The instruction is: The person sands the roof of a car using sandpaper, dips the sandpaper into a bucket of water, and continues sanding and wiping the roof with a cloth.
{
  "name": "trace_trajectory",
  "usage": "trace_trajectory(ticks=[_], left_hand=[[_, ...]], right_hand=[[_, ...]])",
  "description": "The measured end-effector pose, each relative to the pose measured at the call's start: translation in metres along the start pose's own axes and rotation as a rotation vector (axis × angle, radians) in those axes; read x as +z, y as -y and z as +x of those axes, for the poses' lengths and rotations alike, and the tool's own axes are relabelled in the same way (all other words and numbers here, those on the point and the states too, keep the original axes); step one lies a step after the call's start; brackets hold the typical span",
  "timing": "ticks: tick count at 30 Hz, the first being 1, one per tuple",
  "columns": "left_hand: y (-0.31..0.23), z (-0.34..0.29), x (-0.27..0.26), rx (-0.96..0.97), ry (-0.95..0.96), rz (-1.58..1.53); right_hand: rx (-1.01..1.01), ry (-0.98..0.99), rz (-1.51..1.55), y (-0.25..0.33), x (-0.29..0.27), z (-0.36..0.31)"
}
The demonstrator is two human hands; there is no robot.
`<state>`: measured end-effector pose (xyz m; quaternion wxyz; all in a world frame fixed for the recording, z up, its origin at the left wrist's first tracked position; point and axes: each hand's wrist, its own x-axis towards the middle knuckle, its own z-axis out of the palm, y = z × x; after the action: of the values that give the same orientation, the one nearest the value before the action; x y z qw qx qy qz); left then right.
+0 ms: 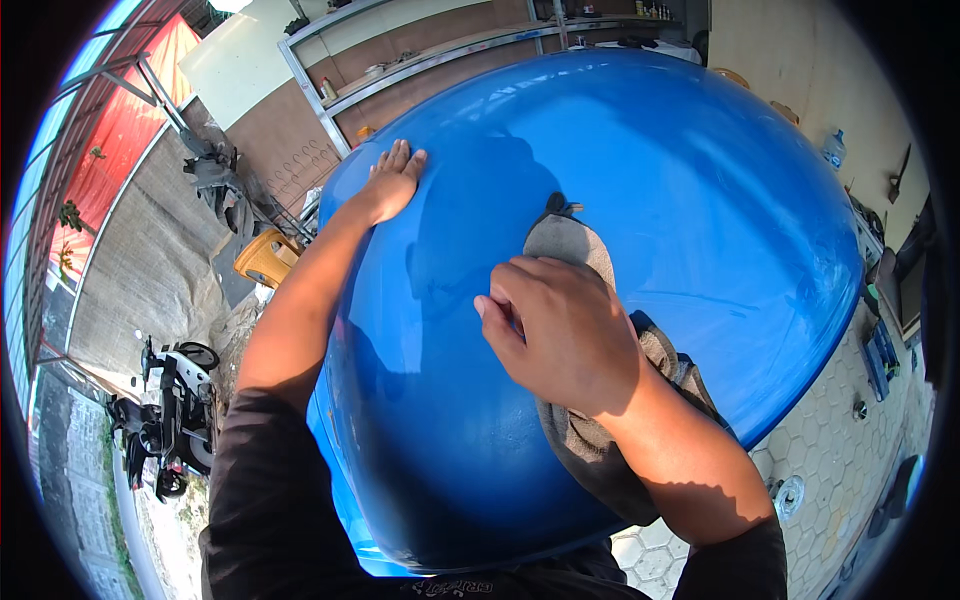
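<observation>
A large, glossy blue curved panel (690, 260), shaped like a car body part, spreads out in front of me. My left hand (392, 184) lies flat on its far left edge, fingers stretched out. Near the middle, my right hand (562, 330) is closed on a grey cloth (580, 245) against the blue surface. The cloth shows beyond the knuckles and hangs down beneath my wrist toward the near edge. My right fingertips are partly hidden. A small dark piece (556, 205) sits just beyond the cloth; I cannot make out whether it belongs to it.
A motorbike (165, 415) stands at the left, with a tan plastic chair (266, 258) closer to the panel. Shelving (440, 72) runs along the back wall. At the right are a blue-tinted bottle (834, 149) and hexagonal paving (820, 450) with scattered items.
</observation>
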<state>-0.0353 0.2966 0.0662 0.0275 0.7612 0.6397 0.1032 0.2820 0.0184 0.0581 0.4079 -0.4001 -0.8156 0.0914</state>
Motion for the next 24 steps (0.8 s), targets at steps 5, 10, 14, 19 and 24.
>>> trace_trajectory(ticks=[5, 10, 14, 19, 24], left_hand=[[-0.03, -0.02, 0.014, 0.021, 0.004, -0.023], [-0.106, -0.176, 0.011, 0.398, 0.027, -0.059], [-0.075, -0.123, 0.013, 0.313, 0.009, -0.079], [-0.017, -0.011, 0.002, 0.057, 0.001, -0.03], [-0.046, -0.089, 0.016, 0.199, -0.003, -0.067]], right_hand=[[0.056, 0.001, 0.001, -0.007, 0.0, -0.005], [-0.02, -0.064, -0.094, -0.015, 0.001, -0.013], [-0.014, -0.004, -0.098, -0.009, -0.002, -0.009], [0.006, -0.017, 0.008, -0.005, 0.002, -0.001], [0.015, -0.03, -0.009, -0.012, 0.004, -0.005]])
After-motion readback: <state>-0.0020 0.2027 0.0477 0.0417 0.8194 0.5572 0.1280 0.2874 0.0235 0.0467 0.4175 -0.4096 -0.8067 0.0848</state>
